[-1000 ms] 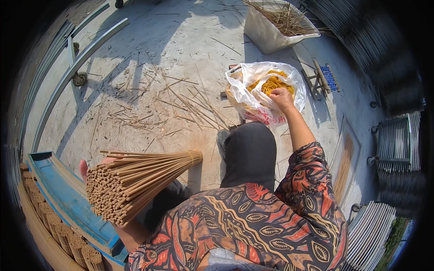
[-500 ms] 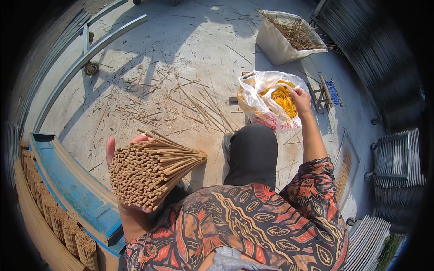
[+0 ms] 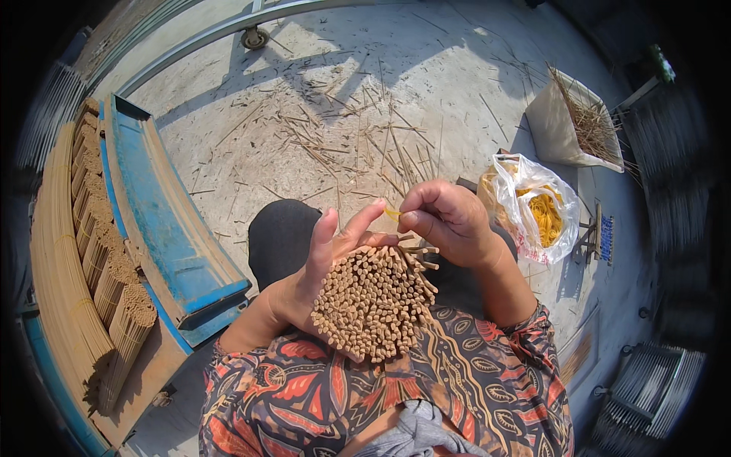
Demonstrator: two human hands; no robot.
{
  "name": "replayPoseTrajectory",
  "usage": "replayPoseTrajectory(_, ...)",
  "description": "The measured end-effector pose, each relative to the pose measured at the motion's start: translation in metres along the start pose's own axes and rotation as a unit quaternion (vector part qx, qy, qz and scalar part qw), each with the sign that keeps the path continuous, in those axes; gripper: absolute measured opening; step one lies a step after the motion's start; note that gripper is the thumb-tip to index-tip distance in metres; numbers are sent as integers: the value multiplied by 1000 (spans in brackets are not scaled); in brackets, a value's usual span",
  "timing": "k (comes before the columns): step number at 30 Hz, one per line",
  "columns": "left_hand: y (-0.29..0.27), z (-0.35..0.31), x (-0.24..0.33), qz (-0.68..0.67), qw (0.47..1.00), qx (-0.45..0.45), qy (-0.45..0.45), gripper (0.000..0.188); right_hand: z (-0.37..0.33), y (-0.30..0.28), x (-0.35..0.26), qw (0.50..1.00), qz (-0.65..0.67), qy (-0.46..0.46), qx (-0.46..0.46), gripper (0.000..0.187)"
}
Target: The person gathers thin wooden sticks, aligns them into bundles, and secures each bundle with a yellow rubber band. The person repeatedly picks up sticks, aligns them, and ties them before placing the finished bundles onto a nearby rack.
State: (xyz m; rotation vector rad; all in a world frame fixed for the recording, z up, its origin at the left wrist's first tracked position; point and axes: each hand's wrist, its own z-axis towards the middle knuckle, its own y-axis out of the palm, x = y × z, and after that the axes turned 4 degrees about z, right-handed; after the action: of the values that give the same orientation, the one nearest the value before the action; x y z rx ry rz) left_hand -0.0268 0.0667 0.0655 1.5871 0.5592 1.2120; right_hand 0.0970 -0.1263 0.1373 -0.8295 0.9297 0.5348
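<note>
In front of my chest is a thick bundle of brown incense sticks (image 3: 373, 306), its round stick ends facing up toward me. My left hand (image 3: 303, 283) cradles it from the left side, thumb and fingers reaching past its far edge. Between the thumb and forefinger of my right hand (image 3: 451, 227) is a thin yellow rubber band (image 3: 392, 214), stretched toward a fingertip of the left hand. The far end of the bundle is hidden below the visible stick ends. A white plastic bag (image 3: 509, 199) beyond my right hand holds a heap of yellow rubber bands (image 3: 544, 216).
On my left, a blue metal trough (image 3: 164, 206) stands beside several tied stick bundles (image 3: 129, 305). A white bin (image 3: 552, 126) of broken sticks is at the far right. Loose sticks litter the concrete floor (image 3: 251, 175); a wheeled metal frame (image 3: 205, 34) stands at the back.
My right hand has come from the bag to the bundle and now holds a rubber band. The bundle has turned more end-on toward me. My view has swung left.
</note>
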Motion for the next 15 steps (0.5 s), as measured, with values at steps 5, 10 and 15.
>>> replayPoseTrajectory(5,8,2,-3,131,984,-55,106,67,7,13,-3,997,60,13,48,9)
replayPoseTrajectory(10,16,3,7,345,923,-67,157,65,4,11,0,995,96,10,30,8)
replayPoseTrajectory(15,18,-1,20,539,820,-91,172,67,16,13,5,983,-108,-130,69,14)
